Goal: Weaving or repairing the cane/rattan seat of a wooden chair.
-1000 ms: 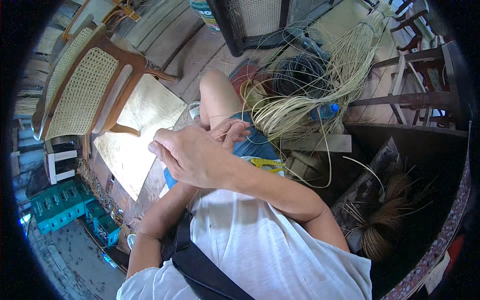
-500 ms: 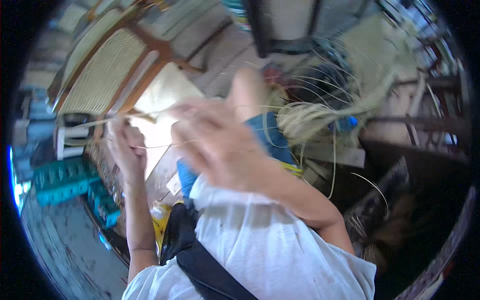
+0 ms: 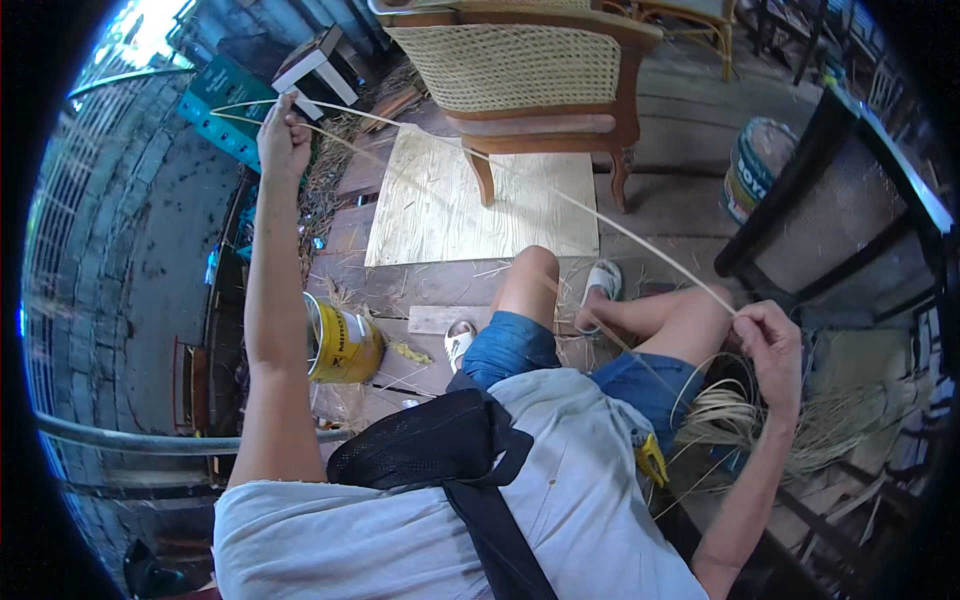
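A long pale cane strand stretches at a slant across the space between my hands. My left hand, raised at the far left with its fingers closed, pinches the strand; a bent loop of it sticks out beyond that hand. At the right, my right hand pinches the strand between thumb and fingers. Below that hand lies a bundle of loose cane strands, beside my right thigh. Ahead stands a wooden chair with a woven cane panel, apart from both hands.
A light wooden board lies on the plank floor under the chair. A yellow bucket stands by my left arm, a paint bucket at the far right near a dark frame. Teal crates sit far left.
My hands have moved from close together to wide apart, drawing the strand out between them. The view has turned left, so the chair now stands ahead.
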The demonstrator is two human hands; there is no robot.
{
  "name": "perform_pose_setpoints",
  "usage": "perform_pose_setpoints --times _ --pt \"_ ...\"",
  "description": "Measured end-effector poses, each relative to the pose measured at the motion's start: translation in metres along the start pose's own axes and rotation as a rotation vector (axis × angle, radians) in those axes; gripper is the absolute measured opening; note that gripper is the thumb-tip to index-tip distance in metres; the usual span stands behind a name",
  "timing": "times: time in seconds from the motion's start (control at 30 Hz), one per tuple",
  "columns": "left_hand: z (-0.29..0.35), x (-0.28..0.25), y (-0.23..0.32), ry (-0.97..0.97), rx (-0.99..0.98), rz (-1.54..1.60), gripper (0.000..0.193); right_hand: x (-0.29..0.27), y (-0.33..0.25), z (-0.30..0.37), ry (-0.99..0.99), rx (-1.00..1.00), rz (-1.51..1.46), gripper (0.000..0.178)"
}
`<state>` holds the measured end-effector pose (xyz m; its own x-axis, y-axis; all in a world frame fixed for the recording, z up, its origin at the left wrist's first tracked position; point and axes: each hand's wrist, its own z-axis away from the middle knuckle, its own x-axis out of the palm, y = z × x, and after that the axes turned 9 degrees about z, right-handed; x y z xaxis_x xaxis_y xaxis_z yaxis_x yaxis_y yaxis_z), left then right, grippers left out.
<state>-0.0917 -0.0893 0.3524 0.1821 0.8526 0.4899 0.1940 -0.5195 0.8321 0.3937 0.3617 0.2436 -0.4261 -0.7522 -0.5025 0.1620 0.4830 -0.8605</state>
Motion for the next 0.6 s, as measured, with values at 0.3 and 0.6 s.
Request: perform_pose_setpoints --times 0.3,0.6 --pt "-0.061 -0.199 0.121 0.026 0.015 0.165 0.020 -0.054 -0.005 -0.062 0.225 -0.102 0.463 0.006" --pt "-0.069 -0.301 0.166 0.417 -0.040 -0.396 0.016 0.014 -0.021 -0.061 0.209 -0.490 0.900 0.020"
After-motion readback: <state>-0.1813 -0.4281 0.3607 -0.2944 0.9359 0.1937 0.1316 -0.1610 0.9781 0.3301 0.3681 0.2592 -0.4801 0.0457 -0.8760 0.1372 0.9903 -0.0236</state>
